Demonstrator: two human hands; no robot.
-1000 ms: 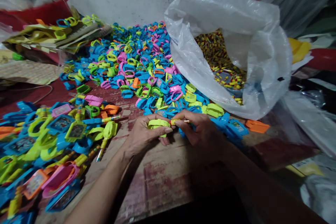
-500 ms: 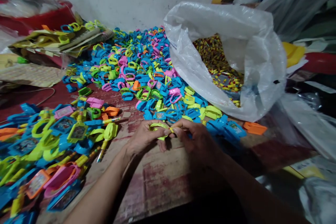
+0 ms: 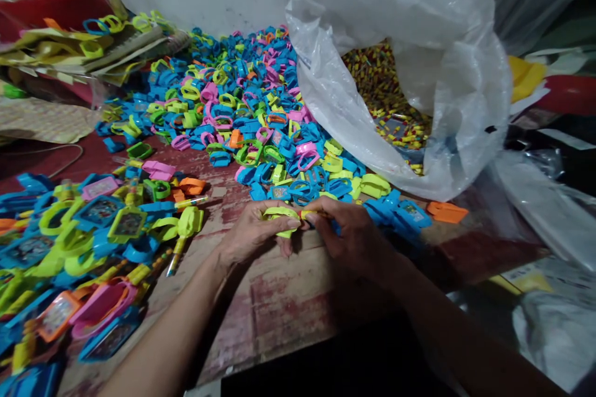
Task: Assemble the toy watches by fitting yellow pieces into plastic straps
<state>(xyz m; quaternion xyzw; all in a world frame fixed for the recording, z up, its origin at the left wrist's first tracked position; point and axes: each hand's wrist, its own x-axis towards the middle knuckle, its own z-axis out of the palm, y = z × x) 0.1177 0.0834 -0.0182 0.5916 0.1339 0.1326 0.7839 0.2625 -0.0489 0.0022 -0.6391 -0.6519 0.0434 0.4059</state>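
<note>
My left hand [image 3: 254, 229] is closed around a yellow-green toy watch [image 3: 278, 216] with a looped strap, the thumb lying across it. Close against it, my right hand [image 3: 347, 232] pinches a small yellow-and-orange tube [image 3: 308, 216], mostly covered by the fingers. Its end meets the watch strap; whether it passes inside the loop I cannot tell. Both hands are just above the worn table [image 3: 279, 304]. To the left is a heap of toy watches [image 3: 100, 217], several with striped tubes [image 3: 176, 254] through their straps.
A larger pile of coloured toy watches [image 3: 242, 93] spreads towards the wall. At the right stands an open white plastic sack [image 3: 459, 93] holding many small yellow-and-red tubes [image 3: 382, 87]. A red tub [image 3: 51, 6] and stacked papers [image 3: 116, 62] lie at the far left.
The view has shifted slightly, so the surroundings sit higher and a little further left. My right hand has drawn slightly away from the watch, and more of the orange on the tube shows.
</note>
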